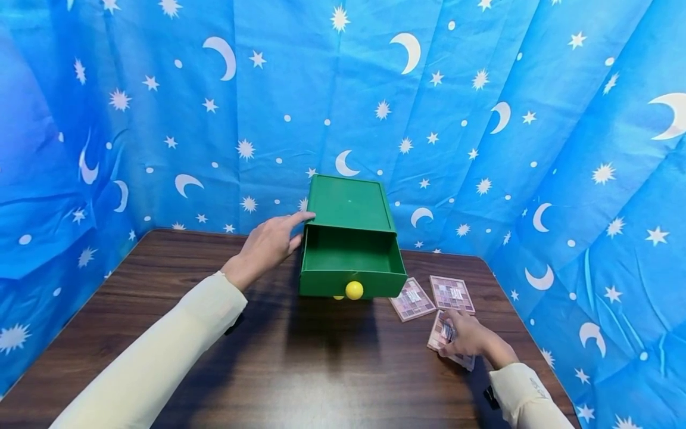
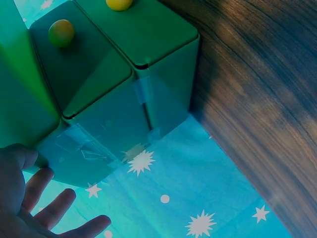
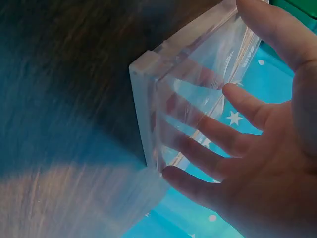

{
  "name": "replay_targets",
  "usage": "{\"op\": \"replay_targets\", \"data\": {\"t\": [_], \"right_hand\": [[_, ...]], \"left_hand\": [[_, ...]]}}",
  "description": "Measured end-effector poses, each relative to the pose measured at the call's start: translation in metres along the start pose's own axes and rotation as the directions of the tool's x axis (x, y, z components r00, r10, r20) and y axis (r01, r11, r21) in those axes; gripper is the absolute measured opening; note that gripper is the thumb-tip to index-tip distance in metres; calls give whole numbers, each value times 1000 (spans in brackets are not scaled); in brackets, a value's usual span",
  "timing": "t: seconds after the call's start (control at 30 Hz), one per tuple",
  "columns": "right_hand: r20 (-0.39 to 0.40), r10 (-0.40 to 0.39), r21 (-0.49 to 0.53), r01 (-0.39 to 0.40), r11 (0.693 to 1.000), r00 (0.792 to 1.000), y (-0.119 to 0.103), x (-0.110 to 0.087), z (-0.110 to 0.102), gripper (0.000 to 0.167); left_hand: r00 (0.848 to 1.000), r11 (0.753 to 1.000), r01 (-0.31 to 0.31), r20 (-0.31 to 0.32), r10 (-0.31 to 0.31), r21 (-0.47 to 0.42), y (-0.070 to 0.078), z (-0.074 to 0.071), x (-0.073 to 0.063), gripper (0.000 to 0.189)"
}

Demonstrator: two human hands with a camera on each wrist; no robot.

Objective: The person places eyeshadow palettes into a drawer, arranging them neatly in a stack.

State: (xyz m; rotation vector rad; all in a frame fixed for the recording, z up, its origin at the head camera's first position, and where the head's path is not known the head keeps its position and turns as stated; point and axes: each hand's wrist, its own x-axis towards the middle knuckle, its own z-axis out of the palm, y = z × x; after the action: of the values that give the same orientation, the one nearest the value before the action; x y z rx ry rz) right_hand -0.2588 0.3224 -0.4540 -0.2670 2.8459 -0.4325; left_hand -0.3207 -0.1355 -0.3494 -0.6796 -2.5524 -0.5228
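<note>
A green drawer box (image 1: 351,202) stands at the back, its top drawer (image 1: 321,284) pulled out and showing a bare inside. My left hand (image 1: 270,241) is at the box's left side, index fingertip on the upper edge; in the left wrist view its fingers (image 2: 57,208) are spread. On the right lie flat makeup palettes with clear lids. My right hand (image 1: 467,335) is over the nearest palette (image 1: 437,335), covering much of it. The right wrist view shows that palette's lid (image 3: 198,64) facing the extended fingers, fingertips at its surface and thumb by its far edge.
Two more palettes, one (image 1: 412,301) beside the drawer and one (image 1: 452,294) farther right, lie on the brown wooden table (image 1: 257,357). A yellow knob (image 1: 354,290) sticks out from the drawer front. Blue star-and-moon cloth (image 1: 300,89) hangs behind and along both sides.
</note>
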Motion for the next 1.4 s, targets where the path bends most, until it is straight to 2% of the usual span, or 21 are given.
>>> {"op": "replay_targets", "data": {"t": [0.17,0.3,0.47,0.7,0.9,1.03,1.2,1.4], "right_hand": [[3,0,-36,0,999,1000,4,3,3,88],[-16,-9,-75,8,997,1000,3,3,2,87],[-66,-60,-67,55,996,996,-7,-1,-18,84],[-167,-211,-52,205,977,963,-50,-9,-88,86],[-180,-321,-45,318,947,930,-102,-9,-136,86],[-135,-379,-106,367,924,915,-129,-5,-152,86],[-91,-381,-128,369,921,920,-145,-3,-166,83],[-62,-414,-114,405,907,908,-171,3,-168,83]], "left_hand": [[1000,1000,10,-1,-10,0,0,-1,0,51],[1000,1000,19,8,-19,-4,2,-1,-1,51],[1000,1000,19,12,-19,-7,3,0,-1,51],[1000,1000,1,-5,-1,3,3,-1,-1,50],[1000,1000,-7,-16,7,14,1,-3,-1,49],[1000,1000,0,-12,0,17,1,-3,-1,49],[1000,1000,0,2,0,12,2,-2,1,50],[1000,1000,17,14,-17,2,3,-2,0,49]]}}
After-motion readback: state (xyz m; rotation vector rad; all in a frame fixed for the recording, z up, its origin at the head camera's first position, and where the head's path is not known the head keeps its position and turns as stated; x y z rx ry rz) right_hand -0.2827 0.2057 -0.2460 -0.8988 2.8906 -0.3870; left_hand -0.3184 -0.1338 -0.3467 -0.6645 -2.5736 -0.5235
